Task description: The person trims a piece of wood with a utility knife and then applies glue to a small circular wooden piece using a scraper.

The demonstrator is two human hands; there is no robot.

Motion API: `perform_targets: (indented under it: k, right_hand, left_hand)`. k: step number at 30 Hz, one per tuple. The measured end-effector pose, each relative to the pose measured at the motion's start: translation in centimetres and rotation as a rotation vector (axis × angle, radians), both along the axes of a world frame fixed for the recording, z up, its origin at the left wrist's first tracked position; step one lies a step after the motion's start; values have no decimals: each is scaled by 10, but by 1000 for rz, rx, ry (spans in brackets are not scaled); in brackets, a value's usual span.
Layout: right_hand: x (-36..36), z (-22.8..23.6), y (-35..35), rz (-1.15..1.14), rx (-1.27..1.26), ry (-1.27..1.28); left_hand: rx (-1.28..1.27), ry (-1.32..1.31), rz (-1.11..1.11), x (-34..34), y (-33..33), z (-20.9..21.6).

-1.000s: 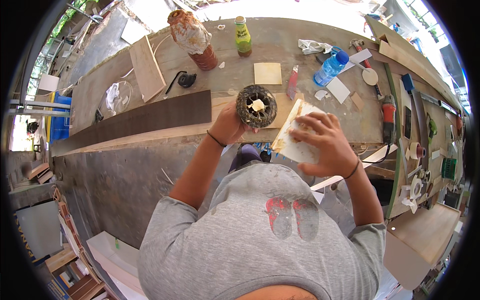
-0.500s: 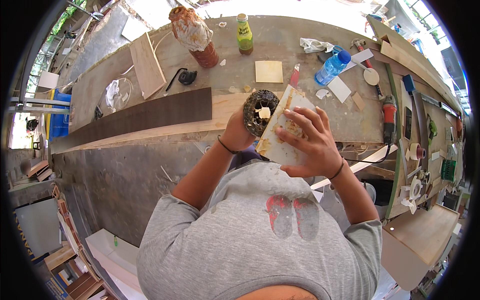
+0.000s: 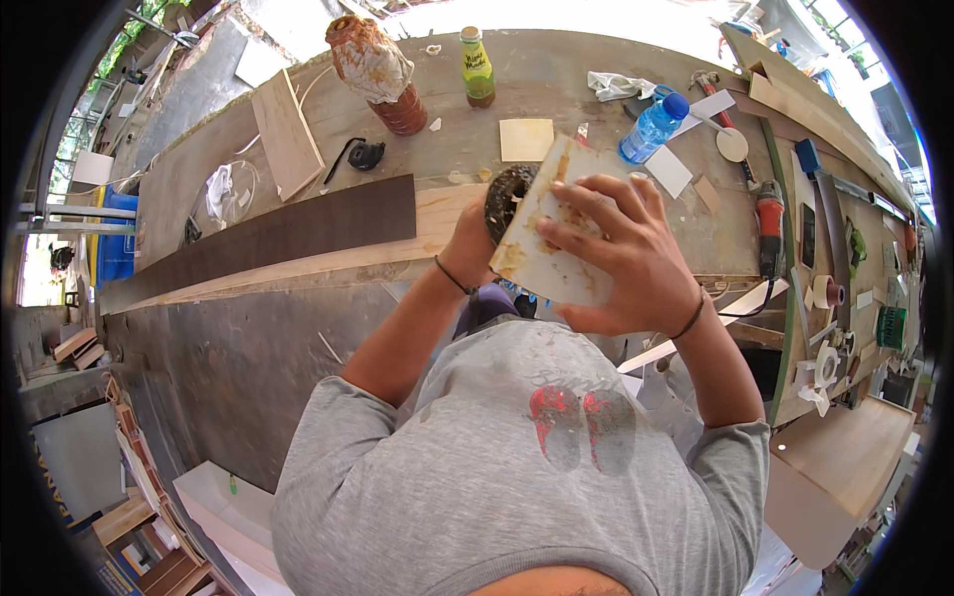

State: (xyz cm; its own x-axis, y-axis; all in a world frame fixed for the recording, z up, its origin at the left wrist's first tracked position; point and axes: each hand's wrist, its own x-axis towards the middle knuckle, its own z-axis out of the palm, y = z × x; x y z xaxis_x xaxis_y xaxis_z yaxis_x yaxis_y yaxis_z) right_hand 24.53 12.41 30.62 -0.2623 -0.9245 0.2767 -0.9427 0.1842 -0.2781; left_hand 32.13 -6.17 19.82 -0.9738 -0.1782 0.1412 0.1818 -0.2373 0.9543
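My left hand (image 3: pixel 467 243) is wrapped round the side of a dark, crusted round object (image 3: pixel 505 199), like a small pot with a thick rim. My right hand (image 3: pixel 626 258) holds a white, glue-stained flat piece (image 3: pixel 542 223), its fingers spread over the upper face and the thumb at the near edge. The flat piece is tilted and overlaps the right part of the dark object, hiding much of its opening. Whether the two touch, I cannot tell. Both are held over the near edge of the workbench (image 3: pixel 556 89).
A long dark strip (image 3: pixel 298 223) lies on a pale board at the left. Further back stand a plastic-wrapped reddish bottle (image 3: pixel 383 84), a green-yellow bottle (image 3: pixel 477 70) and a blue water bottle (image 3: pixel 651 129). A tape measure (image 3: pixel 367 155) and a red-black power tool (image 3: pixel 769 223) also lie there.
The white flat piece has shifted left with my right hand, over the dark round object. Its opening and the pale bit in it, seen before, are now mostly covered.
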Motion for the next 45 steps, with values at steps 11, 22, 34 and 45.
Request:
perform_targets:
  k: [11, 22, 34, 45]
  right_hand:
    - [-9, -21, 41, -68, 2, -100]
    - [-11, -38, 32, 76, -77, 4]
    - [-7, 1, 12, 87, 55, 46]
    - [-21, -4, 36, -37, 117, -3]
  left_hand:
    - [-391, -119, -49, 5, -33, -4]
    - [530, -295, -440, -6, -7, -12]
    - [-471, 157, -242, -13, -4, -17]
    - [-148, 176, -292, -10, -20, -34]
